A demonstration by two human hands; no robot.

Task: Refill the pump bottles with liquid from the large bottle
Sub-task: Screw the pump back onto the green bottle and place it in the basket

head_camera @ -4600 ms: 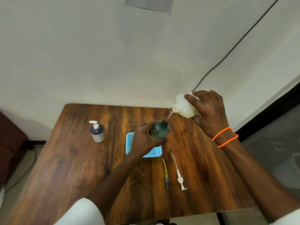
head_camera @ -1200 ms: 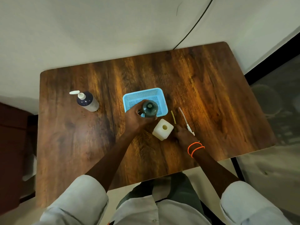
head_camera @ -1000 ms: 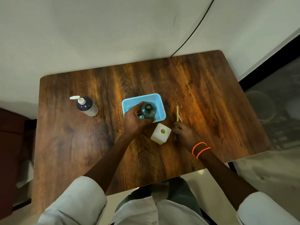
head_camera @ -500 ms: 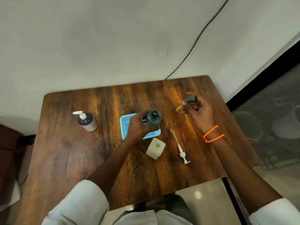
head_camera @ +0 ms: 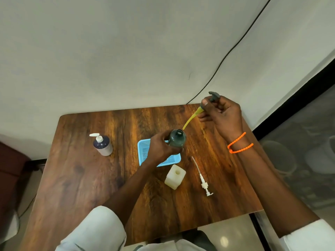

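Nearest us on the worktop [head_camera: 87, 187] stands the large bottle [head_camera: 175, 176], cream-white, upright and uncapped, just near of the blue basket [head_camera: 143, 151]; to its right lies a white pump [head_camera: 202, 178] with its tube pointing far, touching nothing else; further in, our left hand [head_camera: 160, 148] is wrapped closed around the dark green bottle [head_camera: 177, 138], holding it over the basket's right side with its neck open; well to the left stands a dark pump bottle [head_camera: 102, 144] with its white head fitted; farthest and to the right, our right hand [head_camera: 220, 115] pinches the grey pump head [head_camera: 213, 96] with fingers closed on it, and its yellow tube [head_camera: 191, 119] slants down so the tip sits just beside the rim of the open neck.

We judge the step to be putting this pump into the green bottle; to do it well we keep the bottle steady and upright, bring the tube tip over the middle of the opening, raise the head so the tube stands closer to vertical, feed it straight down, then turn the collar onto the thread; a bent tube could flick drops or catch the rim.

We cannot read the liquid level through the dark green wall, nor how much remains in the large bottle; the left hand hides the green bottle's base, so whether it rests in the basket or hangs above it is unclear.
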